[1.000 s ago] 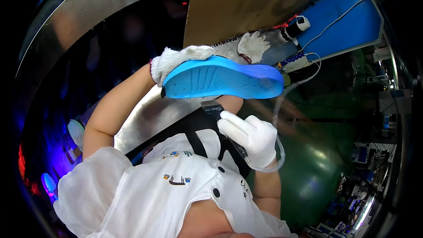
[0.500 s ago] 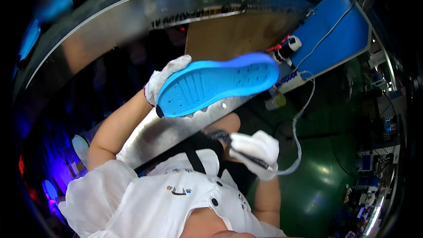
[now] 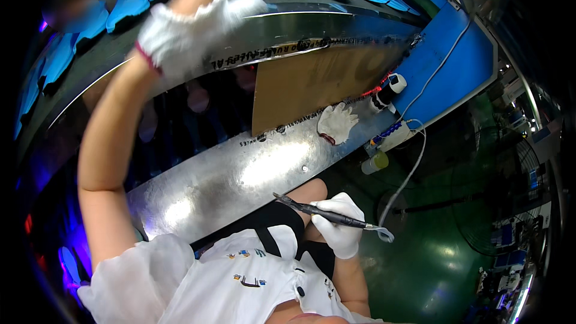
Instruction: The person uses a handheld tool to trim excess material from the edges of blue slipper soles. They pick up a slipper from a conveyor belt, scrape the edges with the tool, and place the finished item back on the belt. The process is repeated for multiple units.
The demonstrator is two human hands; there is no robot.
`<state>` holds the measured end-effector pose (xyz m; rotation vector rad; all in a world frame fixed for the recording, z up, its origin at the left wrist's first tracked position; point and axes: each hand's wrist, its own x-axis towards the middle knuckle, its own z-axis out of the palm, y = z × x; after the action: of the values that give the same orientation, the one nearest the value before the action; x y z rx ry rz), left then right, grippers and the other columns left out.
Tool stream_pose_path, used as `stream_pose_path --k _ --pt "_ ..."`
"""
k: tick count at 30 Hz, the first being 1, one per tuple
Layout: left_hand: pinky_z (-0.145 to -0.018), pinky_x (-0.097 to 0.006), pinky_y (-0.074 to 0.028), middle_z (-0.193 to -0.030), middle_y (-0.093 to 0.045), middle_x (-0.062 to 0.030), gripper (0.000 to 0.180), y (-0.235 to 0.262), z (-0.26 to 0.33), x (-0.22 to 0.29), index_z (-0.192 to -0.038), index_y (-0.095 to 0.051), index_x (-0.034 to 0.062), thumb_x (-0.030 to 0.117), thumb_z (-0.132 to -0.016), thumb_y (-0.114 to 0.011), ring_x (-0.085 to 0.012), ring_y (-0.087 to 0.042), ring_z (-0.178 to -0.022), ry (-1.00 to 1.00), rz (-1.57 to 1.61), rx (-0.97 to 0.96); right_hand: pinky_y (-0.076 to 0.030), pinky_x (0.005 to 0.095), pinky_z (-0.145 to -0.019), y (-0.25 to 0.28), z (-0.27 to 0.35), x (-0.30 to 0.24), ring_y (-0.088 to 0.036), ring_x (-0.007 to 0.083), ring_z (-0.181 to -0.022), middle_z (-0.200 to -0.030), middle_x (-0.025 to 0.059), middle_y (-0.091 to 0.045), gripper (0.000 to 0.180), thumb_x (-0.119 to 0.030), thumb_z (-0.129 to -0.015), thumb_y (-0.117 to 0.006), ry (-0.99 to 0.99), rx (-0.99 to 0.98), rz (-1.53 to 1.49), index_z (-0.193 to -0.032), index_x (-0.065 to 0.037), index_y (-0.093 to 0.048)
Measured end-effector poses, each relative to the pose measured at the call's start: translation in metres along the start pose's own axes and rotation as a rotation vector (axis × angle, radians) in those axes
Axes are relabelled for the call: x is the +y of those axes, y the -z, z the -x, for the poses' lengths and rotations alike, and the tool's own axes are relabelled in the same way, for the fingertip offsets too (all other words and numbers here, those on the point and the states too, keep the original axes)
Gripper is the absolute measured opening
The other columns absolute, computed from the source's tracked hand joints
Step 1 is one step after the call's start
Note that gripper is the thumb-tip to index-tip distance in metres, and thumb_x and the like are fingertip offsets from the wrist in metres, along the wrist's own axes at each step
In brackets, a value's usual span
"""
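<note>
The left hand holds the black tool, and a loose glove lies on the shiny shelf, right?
Wrong hand: the head view shows the right hand holding the black tool. A loose glove does lie on the shiny shelf.

Wht glove (image 3: 338, 125) on metal shelf (image 3: 231, 171), nr brn cardboard (image 3: 312, 87), w/ yellowish container (image 3: 375, 162) by shelf's edge.

A lone head-worn fisheye looks down from close above, its rim seemingly murky
</note>
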<state>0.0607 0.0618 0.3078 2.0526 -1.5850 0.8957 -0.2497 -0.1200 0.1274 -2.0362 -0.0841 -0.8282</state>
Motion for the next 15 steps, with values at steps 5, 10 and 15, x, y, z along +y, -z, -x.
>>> stream_pose_path --k 5,10,15 --pt "-0.08 -0.046 -0.055 -0.101 -0.068 -0.0247 0.024 0.029 0.008 -0.081 -0.103 -0.068 0.003 0.021 -0.095 -0.053 -0.0422 -0.067 -0.092 0.594 -0.807 -0.54 -0.049 0.0312 -0.061 -0.018 0.002 0.003 -0.061 0.0216 -0.065 -0.081 0.0093 -0.073 0.025 0.002 -0.068 -0.078 0.027 0.03 -0.095 -0.091 -0.002 -0.069" --pt "-0.081 -0.042 -0.052 -0.109 -0.065 -0.0184 0.018 0.048 0.046 -0.069 -0.098 -0.064 0.0008 0.017 -0.09 -0.063 -0.0362 -0.064 -0.098 0.359 -0.542 -0.121 -0.05 0.0305 -0.067 -0.018 0.01 0.005 -0.064 0.0191 -0.074 -0.088 0.0121 -0.07 0.019 0.007 -0.073 -0.071 -0.14 0.041 -0.039 -0.091 0.003 -0.067" --pt "-0.093 -0.037 -0.049 -0.114 -0.064 -0.0152 0.01 0.046 0.095 0.069 -0.09 -0.064 -0.0023 0.006 -0.088 -0.058 -0.027 -0.062 -0.106 0.238 -0.09 0.113 -0.049 0.0193 -0.055 -0.016 0.041 0.042 -0.06 0.0082 -0.062 -0.09 0.0114 -0.069 0.023 -0.008 -0.093 -0.067 -0.495 0.392 -0.389 -0.111 0.004 -0.062"
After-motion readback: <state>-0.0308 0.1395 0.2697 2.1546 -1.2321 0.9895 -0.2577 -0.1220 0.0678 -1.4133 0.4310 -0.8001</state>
